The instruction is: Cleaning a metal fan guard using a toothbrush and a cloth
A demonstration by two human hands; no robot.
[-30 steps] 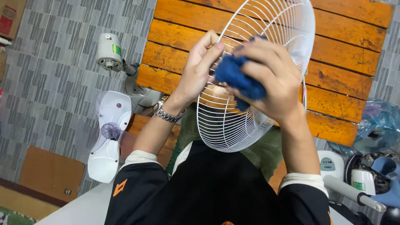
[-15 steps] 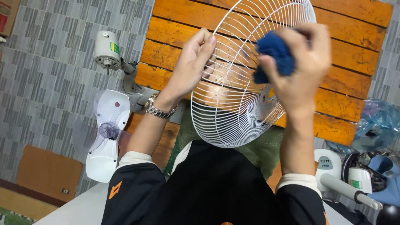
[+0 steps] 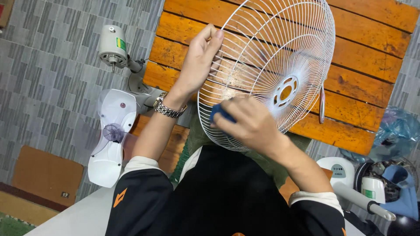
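Above the orange slatted table, the left hand pinches the white fan guard at nine o'clock while the right hand, fingers closed around a blue cloth, wipes its seven-o'clock rim, most wires apparently remaining.

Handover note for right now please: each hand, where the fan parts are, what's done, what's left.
Left hand: fingers grip the upper left rim of the white wire fan guard, holding it up over the orange slatted bench.
Right hand: presses a blue cloth against the guard's lower wires.
Fan blade and motor head lie on the floor at left.
Done: cannot tell how much is wiped.
Left: likely the remaining wires, hub area and rim.
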